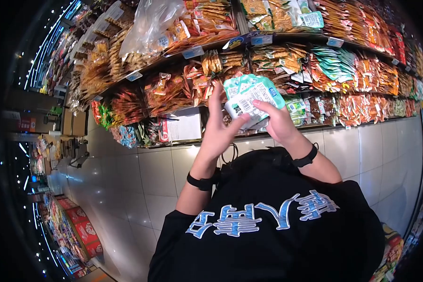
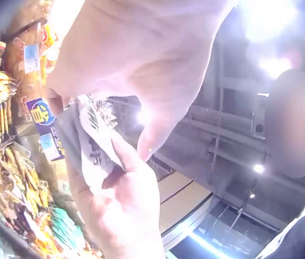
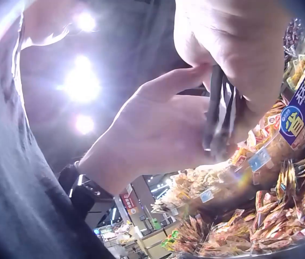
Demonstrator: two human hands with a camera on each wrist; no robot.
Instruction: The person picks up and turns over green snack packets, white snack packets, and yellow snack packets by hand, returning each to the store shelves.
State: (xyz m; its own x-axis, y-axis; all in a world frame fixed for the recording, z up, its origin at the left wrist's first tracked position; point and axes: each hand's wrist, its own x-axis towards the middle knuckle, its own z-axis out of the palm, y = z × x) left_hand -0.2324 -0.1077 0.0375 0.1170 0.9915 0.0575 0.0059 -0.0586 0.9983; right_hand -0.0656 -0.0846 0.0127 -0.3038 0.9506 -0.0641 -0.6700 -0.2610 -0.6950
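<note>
My right hand (image 1: pixel 282 123) holds a mint-green and white snack packet (image 1: pixel 249 97), its thumb pressed on the printed label. A barcode and small print face up. My left hand (image 1: pixel 217 129) is at the packet's left side, fingers extended and thumb over the lower corner. In the left wrist view the packet (image 2: pixel 96 148) is seen nearly edge-on, with my right hand (image 2: pixel 122 210) below it and my left hand (image 2: pixel 141 59) arching above. In the right wrist view my left hand (image 3: pixel 147 135) reaches toward the packet's edge (image 3: pixel 221 116); its fingertips are hidden there.
Tiered shelves of packaged snacks (image 1: pixel 362 75) stretch in front, with price tags (image 1: pixel 192 52) along their edges. A clear plastic bag (image 1: pixel 150 28) hangs at the upper left. Tiled floor (image 1: pixel 122 174) lies below. A red-patterned display stand (image 1: pixel 82 225) stands at the lower left.
</note>
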